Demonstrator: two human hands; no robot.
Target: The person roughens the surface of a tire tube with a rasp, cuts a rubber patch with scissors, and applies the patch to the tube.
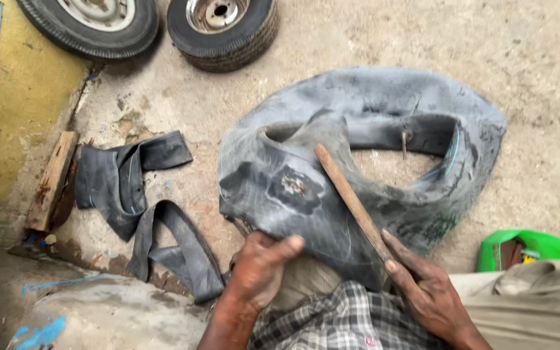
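Hands at lower centre: left hand (260,267) grips the grey deflated rubber inner tube (364,188); right hand (426,288) holds a rusty rod (348,198). Green plastic tub (523,246), lower right, seemingly holds small tools.

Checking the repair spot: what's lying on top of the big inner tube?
A wooden stick lies across the inner tube beside its rough patch; the right hand covers the stick's lower end.

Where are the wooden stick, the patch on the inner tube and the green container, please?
wooden stick (348,194), head view, mid-shaft.
patch (293,188), head view, its centre on the inner tube.
green container (520,243), head view, top rim.
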